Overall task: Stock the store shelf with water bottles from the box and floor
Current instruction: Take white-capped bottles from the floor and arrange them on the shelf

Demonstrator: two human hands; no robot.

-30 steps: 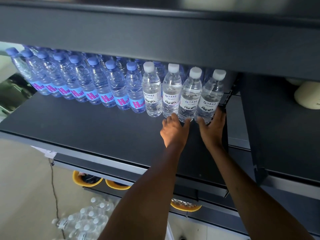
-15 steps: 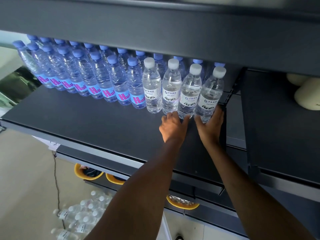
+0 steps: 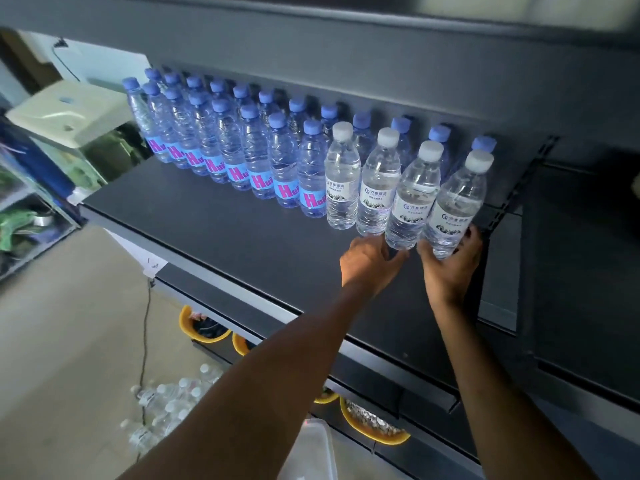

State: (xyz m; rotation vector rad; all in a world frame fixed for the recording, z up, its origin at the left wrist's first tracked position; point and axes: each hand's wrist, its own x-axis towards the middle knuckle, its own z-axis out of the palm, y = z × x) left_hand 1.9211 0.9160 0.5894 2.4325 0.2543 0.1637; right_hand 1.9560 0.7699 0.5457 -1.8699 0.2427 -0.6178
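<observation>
Alignment of end bottles

My right hand [image 3: 450, 268] curled round the base of the end clear plastic white-capped water bottle [image 3: 457, 202], my left hand [image 3: 370, 265] pinching its white-capped neighbour [image 3: 414, 195], both on the dark grey metal shelf [image 3: 242, 258]. Low, level pushes seemed safest to me against toppling.

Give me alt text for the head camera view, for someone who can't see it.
A right hand grips the end white-capped bottle on a dark shelf; the left hand touches the base of the next bottle. Blue-capped bottles line the rest.
</observation>
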